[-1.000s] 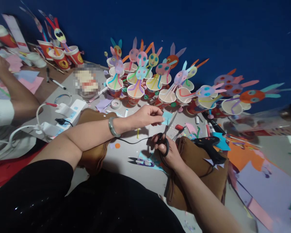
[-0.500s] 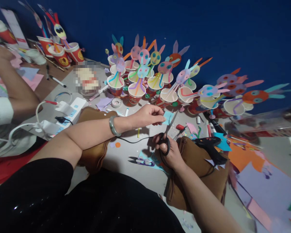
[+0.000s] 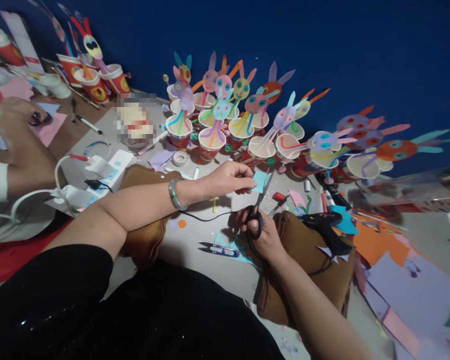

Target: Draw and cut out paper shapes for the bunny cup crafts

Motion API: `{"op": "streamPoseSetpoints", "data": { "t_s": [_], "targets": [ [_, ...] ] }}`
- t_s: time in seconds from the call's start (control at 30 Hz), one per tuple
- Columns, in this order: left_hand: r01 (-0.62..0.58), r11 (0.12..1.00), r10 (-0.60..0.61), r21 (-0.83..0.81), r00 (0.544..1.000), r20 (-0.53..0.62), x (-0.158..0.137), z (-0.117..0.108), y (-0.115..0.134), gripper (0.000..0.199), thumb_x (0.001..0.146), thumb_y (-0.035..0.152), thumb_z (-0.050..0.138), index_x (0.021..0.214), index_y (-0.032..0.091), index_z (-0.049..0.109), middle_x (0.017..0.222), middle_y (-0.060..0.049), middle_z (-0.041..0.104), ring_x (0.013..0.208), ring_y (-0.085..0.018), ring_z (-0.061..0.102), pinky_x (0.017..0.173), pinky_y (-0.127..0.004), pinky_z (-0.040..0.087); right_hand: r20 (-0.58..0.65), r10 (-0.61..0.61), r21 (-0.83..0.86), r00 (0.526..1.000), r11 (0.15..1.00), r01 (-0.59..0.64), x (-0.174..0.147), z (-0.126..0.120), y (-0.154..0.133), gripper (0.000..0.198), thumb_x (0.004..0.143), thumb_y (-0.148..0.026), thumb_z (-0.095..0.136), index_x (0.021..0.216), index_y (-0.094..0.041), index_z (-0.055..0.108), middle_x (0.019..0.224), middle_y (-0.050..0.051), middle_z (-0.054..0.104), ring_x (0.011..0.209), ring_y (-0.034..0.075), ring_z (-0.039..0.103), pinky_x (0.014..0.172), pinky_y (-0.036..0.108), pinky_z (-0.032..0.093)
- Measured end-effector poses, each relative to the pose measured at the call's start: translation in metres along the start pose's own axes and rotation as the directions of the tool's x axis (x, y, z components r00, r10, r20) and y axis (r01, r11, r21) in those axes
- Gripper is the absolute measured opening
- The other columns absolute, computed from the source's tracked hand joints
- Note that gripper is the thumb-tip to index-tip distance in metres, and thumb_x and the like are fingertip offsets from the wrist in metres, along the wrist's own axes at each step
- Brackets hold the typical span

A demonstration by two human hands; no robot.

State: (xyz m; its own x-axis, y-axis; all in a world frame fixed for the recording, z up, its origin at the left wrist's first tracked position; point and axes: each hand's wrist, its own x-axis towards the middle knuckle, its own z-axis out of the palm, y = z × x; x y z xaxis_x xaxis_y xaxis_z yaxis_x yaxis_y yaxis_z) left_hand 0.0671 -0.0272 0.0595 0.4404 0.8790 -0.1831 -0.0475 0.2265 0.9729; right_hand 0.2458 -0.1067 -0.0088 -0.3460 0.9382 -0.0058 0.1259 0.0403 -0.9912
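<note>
Between thumb and fingers, my left hand pinches a small light-blue piece of paper. My right hand grips black-handled scissors, whose blades point up at the paper's right edge. Whether the blades are cutting into it I cannot tell. Below the hands lie purple thread snips, partly on a light-blue paper scrap. A black glue gun rests to the right on a brown cushion-like pad.
Behind stand several paper cups with colourful rabbit-faced figures. A white power strip with cables is at left. Purple paper sheets lie at right. At far left, another person's hand is over pink paper.
The scissor blades have closed slightly beside the light-blue paper; my hands stay nearly in place. The other person's forearm at left has shifted, bringing that hand into view.
</note>
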Motion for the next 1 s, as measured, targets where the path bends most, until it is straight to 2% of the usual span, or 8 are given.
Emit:
{"op": "streamPoseSetpoints", "data": {
  "t_s": [0.2, 0.33, 0.47, 1.0],
  "targets": [
    [0.013, 1.000, -0.013, -0.016, 1.000, -0.004, 0.000, 0.000, 0.000, 0.022, 0.084, 0.006, 0.063, 0.065, 0.012, 0.055, 0.054, 0.004, 0.060, 0.051, -0.002, 0.054, 0.055, -0.016, 0.042, -0.003, 0.031, 0.027, 1.000, 0.999, -0.031, -0.001, 0.001, 0.001, 0.057, 0.082, -0.078, 0.057, 0.076, -0.021, 0.057, 0.071, 0.000, 0.055, 0.059, 0.014, 0.045, 0.058, 0.031, 0.037],
    [0.001, 1.000, -0.001, -0.005, 1.000, -0.016, 0.001, -0.001, -0.001, 0.021, 0.084, 0.006, 0.063, 0.065, 0.011, 0.055, 0.054, 0.004, 0.059, 0.050, -0.002, 0.053, 0.054, -0.016, 0.042, 0.011, -0.010, 0.017, 1.000, 1.000, 0.010, 0.000, -0.001, 0.005, 0.056, 0.084, -0.077, 0.055, 0.075, -0.022, 0.056, 0.065, 0.000, 0.053, 0.068, 0.018, 0.051, 0.064, 0.032, 0.040],
    [-0.031, 1.000, 0.031, -0.001, 0.999, -0.045, 0.003, -0.001, -0.002, 0.023, 0.084, 0.006, 0.064, 0.064, 0.012, 0.055, 0.052, 0.005, 0.057, 0.050, -0.002, 0.052, 0.054, -0.016, 0.040, 0.027, -0.035, 0.029, 0.999, 0.999, 0.034, -0.001, -0.003, 0.009, 0.057, 0.084, -0.078, 0.054, 0.081, -0.022, 0.058, 0.070, 0.001, 0.055, 0.075, 0.020, 0.054, 0.069, 0.034, 0.041],
    [-0.025, 1.000, 0.026, 0.017, 0.999, -0.040, 0.002, 0.000, -0.003, 0.022, 0.084, 0.006, 0.064, 0.064, 0.012, 0.055, 0.053, 0.004, 0.059, 0.051, -0.003, 0.054, 0.054, -0.017, 0.041, 0.040, -0.018, -0.026, 0.999, 0.999, 0.019, 0.001, -0.001, 0.000, 0.061, 0.082, -0.081, 0.052, 0.075, -0.021, 0.056, 0.070, 0.001, 0.054, 0.067, 0.017, 0.050, 0.064, 0.032, 0.040]
  ]
}}
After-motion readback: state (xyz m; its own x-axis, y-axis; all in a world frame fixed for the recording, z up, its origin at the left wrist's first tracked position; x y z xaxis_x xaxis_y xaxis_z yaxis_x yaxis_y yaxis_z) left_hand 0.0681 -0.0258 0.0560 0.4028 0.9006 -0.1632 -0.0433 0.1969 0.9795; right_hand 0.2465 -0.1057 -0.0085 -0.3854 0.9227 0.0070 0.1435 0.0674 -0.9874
